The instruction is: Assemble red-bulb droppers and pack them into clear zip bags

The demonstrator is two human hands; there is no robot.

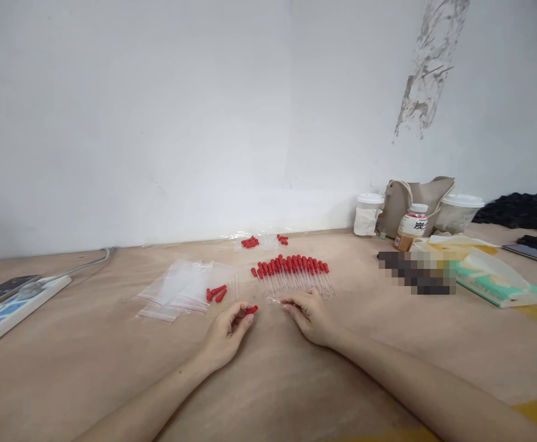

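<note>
Pinched in my left hand [231, 331] is a red rubber dropper bulb [251, 310], its end pointing right. My right hand [310, 318] has its fingers closed on a thin clear glass tube [274, 301], whose tip points toward the bulb; the two are apart. Just beyond my hands lies a row of several droppers [293, 270], clear tubes with red bulbs on their far ends. A few loose red bulbs [216, 293] rest left of the row, beside some loose clear tubes [234, 286].
Clear zip bags [180, 285] lie at the left, near a power strip [24, 313]. More red bulbs [250, 242] sit on plastic by the wall. At the right stand lidded cups [367, 215], a bottle [410, 228], a bag [422, 190] and a tissue pack [493, 279].
</note>
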